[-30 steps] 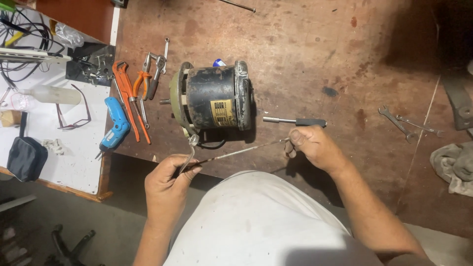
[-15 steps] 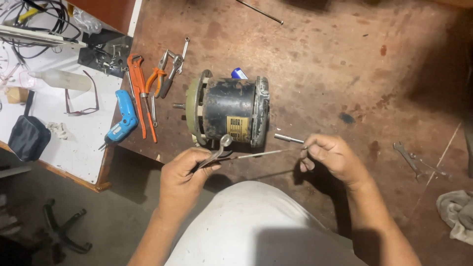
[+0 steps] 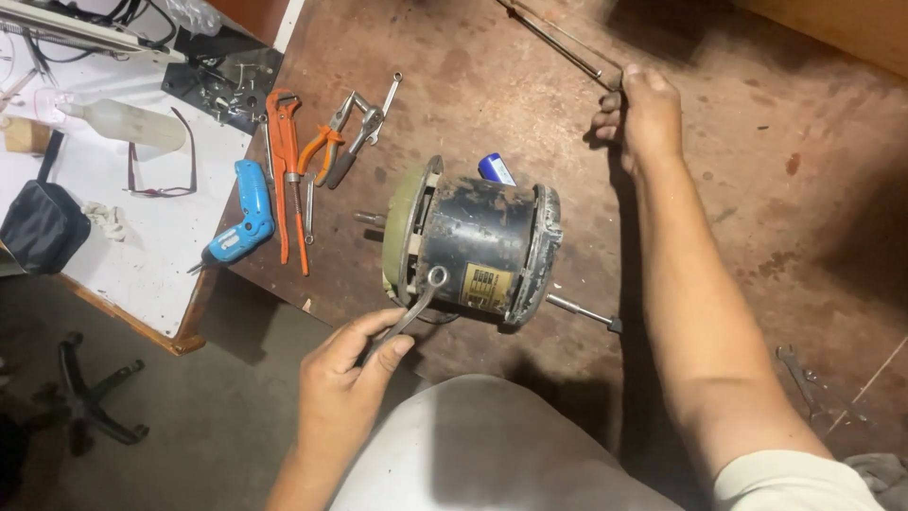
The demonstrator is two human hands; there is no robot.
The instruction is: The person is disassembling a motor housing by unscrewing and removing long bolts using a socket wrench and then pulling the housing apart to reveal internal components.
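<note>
Right hand [image 3: 643,114] now gone from motor [image 3: 473,251], fingers closed on long rod [image 3: 558,38] far across surface [image 3: 757,170]. Left hand [image 3: 345,383] fingers pinch wrench [image 3: 421,298], ring end against motor.

On the stained reddish-brown wooden workbench [image 3: 454,66], an orange-handled pipe wrench [image 3: 287,180] lay lengthwise near the left edge. Just beside it lay orange-handled pliers [image 3: 328,142] and grey metal locking pliers [image 3: 364,132], handles angled toward the bench edge. A small blue cylindrical object [image 3: 496,169] lay farther in on the bench (its kind could not be told). A grey open-ended spanner [image 3: 802,377] lay at the far right.

The adjoining white table [image 3: 142,237] carried a blue pistol-shaped power tool [image 3: 243,215] overhanging its right edge, dark-framed spectacles [image 3: 161,161], a clear plastic bottle [image 3: 128,121] on its side, and a black fabric pouch [image 3: 38,227]. A black chair base [image 3: 90,397] stood on the grey floor [image 3: 189,445].
</note>
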